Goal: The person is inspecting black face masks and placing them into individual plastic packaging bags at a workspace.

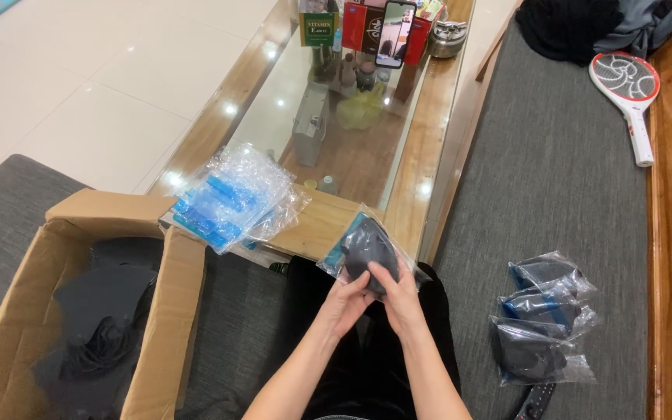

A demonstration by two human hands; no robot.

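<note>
Both hands are up over the lap, and between them is a clear plastic bag [367,250] with a dark rounded thing inside; the bag's long axis runs away from the person, tilted a little left, its far end pointing toward the glass table [421,163] and its near end tucked into the fingers. The left hand [345,299] closes on the bag's lower edge from the left; the right hand [400,299] clamps it from the right, thumb laid on top; both grips are shut on the bag.

What the dark thing actually is stays hard to tell (the plastic glares, and the fingers cover its lower part); it has a bluish patch at its left side.

Left of the bag, on the table's wooden corner, lies a heap of bubble wrap [235,194] with blue pieces inside. Further left of the bag stands an open cardboard box [176,311], cut off by the bottom edge, its dark contents a blur of black shapes and cord. Right of the bag, on the grey cushion [554,171], sits a pile of bagged items [542,323] of the same sort; beyond them lies a racket-shaped swatter [628,93], white and red.

The floor past the table is pale glossy tile.
</note>
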